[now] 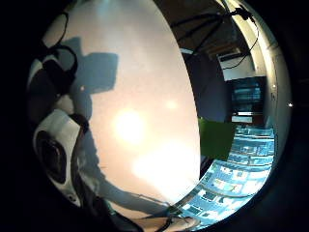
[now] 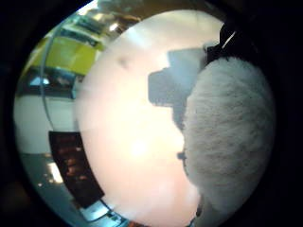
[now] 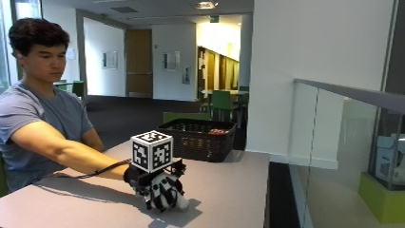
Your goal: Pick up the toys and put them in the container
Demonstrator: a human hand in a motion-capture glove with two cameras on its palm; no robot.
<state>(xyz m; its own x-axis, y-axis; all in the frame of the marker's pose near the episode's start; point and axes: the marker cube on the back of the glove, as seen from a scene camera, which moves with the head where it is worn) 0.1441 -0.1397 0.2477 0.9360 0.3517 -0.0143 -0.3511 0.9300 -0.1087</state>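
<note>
One white fluffy toy (image 2: pixel 229 137) is all that can be made out of the loose playthings, and even that is mostly hidden: from the outside view only a pale edge of it (image 3: pixel 179 203) peeks out beneath the gloved right hand (image 3: pixel 161 187), whose fingers curl down around it. What kind of toy it is cannot be told. The grip is closed round the toy, low over the desk (image 3: pixel 227 190), and whether the toy touches the desk surface is not clear.

In the thumb-side palm view the toy's fur fills the side next to the palm, lying against it, with bare desk (image 2: pixel 132 142) beyond. The little-finger-side palm view shows only the desk (image 1: pixel 140 106) and the hand's shadow; the toy does not appear there.

One dark woven basket (image 3: pixel 196 141) stands at the far end of the desk, well apart from the hand. Something red (image 3: pixel 217 131) shows just inside the basket's rim, too small to identify. The rest of the basket's contents are hidden by its wall.
</note>
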